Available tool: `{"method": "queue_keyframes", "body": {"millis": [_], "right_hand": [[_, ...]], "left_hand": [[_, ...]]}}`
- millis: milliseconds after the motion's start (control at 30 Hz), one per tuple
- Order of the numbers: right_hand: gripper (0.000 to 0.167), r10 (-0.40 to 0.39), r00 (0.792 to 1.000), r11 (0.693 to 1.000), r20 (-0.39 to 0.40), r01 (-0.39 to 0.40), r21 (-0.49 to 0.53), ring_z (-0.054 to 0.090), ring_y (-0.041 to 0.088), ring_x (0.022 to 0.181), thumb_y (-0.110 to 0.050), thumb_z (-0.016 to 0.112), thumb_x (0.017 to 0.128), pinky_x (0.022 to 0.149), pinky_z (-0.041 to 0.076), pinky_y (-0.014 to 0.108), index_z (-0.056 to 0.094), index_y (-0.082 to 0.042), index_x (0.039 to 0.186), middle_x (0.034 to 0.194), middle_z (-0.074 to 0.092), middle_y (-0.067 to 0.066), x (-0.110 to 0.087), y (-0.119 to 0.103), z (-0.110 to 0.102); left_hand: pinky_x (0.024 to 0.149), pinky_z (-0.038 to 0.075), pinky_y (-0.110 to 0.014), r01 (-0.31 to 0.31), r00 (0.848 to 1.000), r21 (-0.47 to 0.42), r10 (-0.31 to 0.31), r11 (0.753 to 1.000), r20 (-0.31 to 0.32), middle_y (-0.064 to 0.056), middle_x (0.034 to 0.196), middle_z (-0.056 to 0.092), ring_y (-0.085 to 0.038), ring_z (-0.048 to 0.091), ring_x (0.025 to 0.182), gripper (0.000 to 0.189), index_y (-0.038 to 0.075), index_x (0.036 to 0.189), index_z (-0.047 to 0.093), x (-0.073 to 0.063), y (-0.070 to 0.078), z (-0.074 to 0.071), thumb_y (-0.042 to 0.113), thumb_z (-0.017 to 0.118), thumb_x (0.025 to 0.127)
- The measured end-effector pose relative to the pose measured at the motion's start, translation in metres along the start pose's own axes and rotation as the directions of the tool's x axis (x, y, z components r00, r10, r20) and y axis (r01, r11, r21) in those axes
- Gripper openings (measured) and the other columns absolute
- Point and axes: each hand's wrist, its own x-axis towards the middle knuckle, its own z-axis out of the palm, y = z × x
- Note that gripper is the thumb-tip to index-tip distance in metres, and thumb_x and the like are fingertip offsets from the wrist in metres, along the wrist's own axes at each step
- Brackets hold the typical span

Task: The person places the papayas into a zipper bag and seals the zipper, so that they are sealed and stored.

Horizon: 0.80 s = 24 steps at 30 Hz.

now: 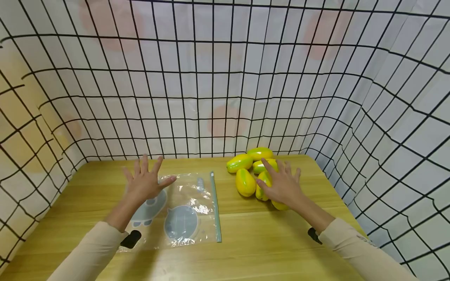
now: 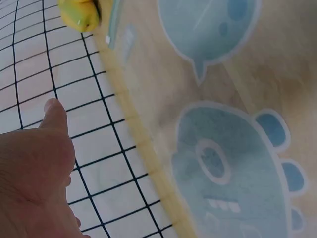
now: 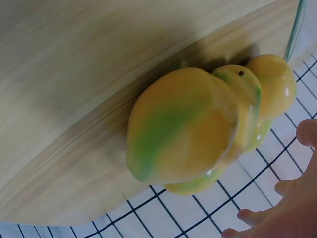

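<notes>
My left hand [image 1: 145, 184] hovers with spread fingers over a clear zip bag [image 1: 181, 222]. The bag lies flat, printed with pale blue cartoon figures, its teal zip strip [image 1: 216, 210] on the right side. In the left wrist view the thumb [image 2: 53, 116] points away from the bag. My right hand [image 1: 283, 186] is also spread and holds nothing. It is above a group of several glossy yellow-and-green fruits [image 1: 245, 182], mango- or papaya-like, and partly hides some. The right wrist view shows one large fruit [image 3: 183, 124] in front, with the fingers [image 3: 292, 193] apart from it.
The wooden table [image 1: 253, 249] carries the bag at left and the fruits at right-back. A black wire grid [image 1: 204, 97] with a white patterned cloth behind it rises along the back and both sides. Dark wrist devices [image 1: 131, 239] sit at the sleeves.
</notes>
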Motion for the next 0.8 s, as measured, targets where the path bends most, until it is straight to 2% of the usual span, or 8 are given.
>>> {"method": "queue_keyframes", "body": {"millis": [100,267,600,800], "right_hand": [[0.074,-0.007,1.0,1.0,-0.016,0.007,-0.006,0.021,0.06,0.145,-0.054,0.052,0.099,0.111,0.008,0.084,0.025,-0.025,0.162,0.16,0.027,0.031,0.0,-0.004,0.0],[0.078,-0.04,0.998,0.999,-0.048,0.04,0.008,0.031,0.056,0.143,-0.055,0.056,0.097,0.112,0.016,0.08,0.026,-0.024,0.162,0.156,0.036,0.029,0.0,-0.012,0.002],[0.08,-0.059,0.995,0.988,-0.086,0.07,0.135,0.043,0.047,0.137,-0.047,0.065,0.093,0.109,0.026,0.072,0.032,-0.019,0.16,0.148,0.049,0.024,0.002,-0.031,0.015],[0.081,-0.038,0.994,0.975,-0.102,0.059,0.213,0.044,0.045,0.138,-0.041,0.073,0.09,0.109,0.024,0.072,0.036,-0.016,0.158,0.149,0.052,0.018,0.004,-0.039,0.024]], "left_hand": [[0.109,-0.011,-0.083,-0.011,1.0,-0.008,0.012,1.0,0.011,-0.036,0.163,-0.009,-0.06,-0.011,0.149,0.093,0.015,0.164,0.011,0.004,0.007,0.003,0.064,0.053,0.096],[0.111,-0.007,-0.083,-0.032,0.999,-0.083,0.035,0.996,0.033,-0.036,0.163,-0.007,-0.059,-0.008,0.149,0.092,0.016,0.164,0.011,0.007,0.023,0.009,0.06,0.056,0.097],[0.116,0.008,-0.078,-0.115,0.989,-0.178,0.128,0.977,0.067,-0.038,0.163,0.001,-0.055,0.004,0.152,0.089,0.017,0.164,0.014,0.008,0.06,0.033,0.054,0.059,0.097],[0.118,0.015,-0.075,-0.128,0.985,-0.243,0.153,0.961,0.085,-0.04,0.162,0.006,-0.057,0.011,0.15,0.087,0.015,0.164,0.018,0.007,0.08,0.052,0.049,0.062,0.097]]}}
